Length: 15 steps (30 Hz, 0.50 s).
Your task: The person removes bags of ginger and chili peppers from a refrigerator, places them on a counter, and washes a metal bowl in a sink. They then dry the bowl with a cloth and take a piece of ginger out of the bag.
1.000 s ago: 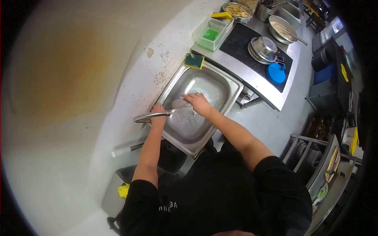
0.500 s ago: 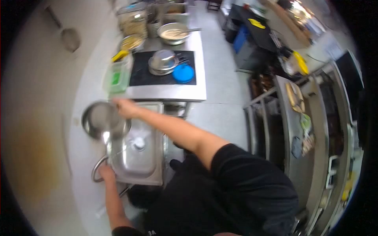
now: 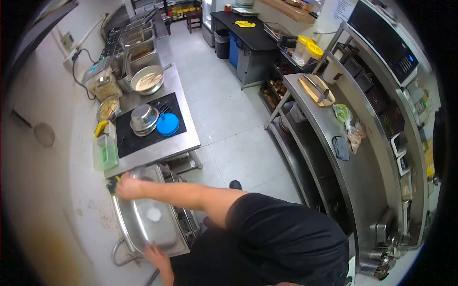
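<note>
At the far left corner of the metal sink (image 3: 180, 238), my right hand (image 3: 129, 186) is closed on what looks like a yellow and dark green sponge (image 3: 112, 185), mostly hidden by the fingers. My left hand (image 3: 158, 259) is over the near end of the sink with its fingers apart, holding nothing. Left of that hand is the curved faucet (image 3: 116, 249). A round white patch shows on the sink's bottom. Just beyond my right hand stands a clear green-tinted container (image 3: 109, 153).
Beyond the sink, a steel counter (image 3: 190, 127) bears a black mat (image 3: 125, 139), metal bowls (image 3: 143, 119), a blue lid (image 3: 167, 124) and a bowl of batter (image 3: 147, 81). On the right, a steel shelf unit holds a wooden board (image 3: 312, 93) with knives.
The metal pan has left my right hand and cannot be clearly made out. That hand is now at the sink corner. My left hand has come off the faucet. The view has swung up and right.
</note>
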Motion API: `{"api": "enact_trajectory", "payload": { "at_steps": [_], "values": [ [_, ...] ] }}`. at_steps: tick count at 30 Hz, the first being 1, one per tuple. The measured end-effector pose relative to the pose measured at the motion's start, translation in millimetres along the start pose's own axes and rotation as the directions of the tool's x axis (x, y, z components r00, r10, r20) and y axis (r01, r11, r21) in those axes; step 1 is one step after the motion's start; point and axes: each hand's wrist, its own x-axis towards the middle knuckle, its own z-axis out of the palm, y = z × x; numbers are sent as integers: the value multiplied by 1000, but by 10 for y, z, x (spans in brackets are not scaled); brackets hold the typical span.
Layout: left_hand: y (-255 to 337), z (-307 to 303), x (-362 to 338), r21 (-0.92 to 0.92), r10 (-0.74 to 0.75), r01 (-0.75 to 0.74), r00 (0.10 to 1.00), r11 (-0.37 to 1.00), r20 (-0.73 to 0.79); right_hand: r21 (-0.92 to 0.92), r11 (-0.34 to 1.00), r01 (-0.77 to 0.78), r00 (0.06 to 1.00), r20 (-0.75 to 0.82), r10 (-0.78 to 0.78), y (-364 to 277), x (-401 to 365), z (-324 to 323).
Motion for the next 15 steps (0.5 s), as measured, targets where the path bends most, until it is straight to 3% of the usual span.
{"api": "enact_trajectory", "payload": {
  "at_steps": [1, 2, 4, 6, 8, 9, 10, 12, 13, 15],
  "values": [
    [64, -94, -49, 35, 5, -5, 1000, 999, 21, 343, 935, -94, 994, -21, 108, 35, -118, -18],
    [63, -165, -119, 47, 20, -20, 1000, 999, 17, 646, 748, -154, 977, -13, 212, 84, -186, -21],
    [92, -274, -143, 215, -150, 155, 988, 964, -40, 914, 364, -182, 869, -23, 494, -4, -137, -8],
    [216, -365, -20, 279, -245, 272, 961, 921, -128, 871, 486, 74, 861, -301, 409, 156, -206, 25],
    [492, -488, 164, 299, -294, 352, 930, 887, -222, 543, 838, -51, 992, -68, 105, 402, -473, -157],
    [661, -548, 303, 291, -293, 370, 915, 882, -277, 113, 992, 57, 893, -451, 0, 601, -691, -175],
    [856, -616, 475, 273, -275, 368, 905, 889, -326, 104, 994, 23, 890, -456, 27, 822, -884, -266],
    [1289, -747, 861, 203, -221, 326, 883, 923, -414, 612, 791, -8, 888, -359, 287, 1243, -1231, -452],
    [1544, -785, 1090, 155, -180, 277, 872, 948, -454, 404, 915, 24, 837, -508, 203, 1510, -1405, -513],
    [2066, -880, 1620, 45, -74, 112, 861, 993, -503, 364, 930, -46, 825, -511, 241, 2032, -1901, -683]
  ]
}}
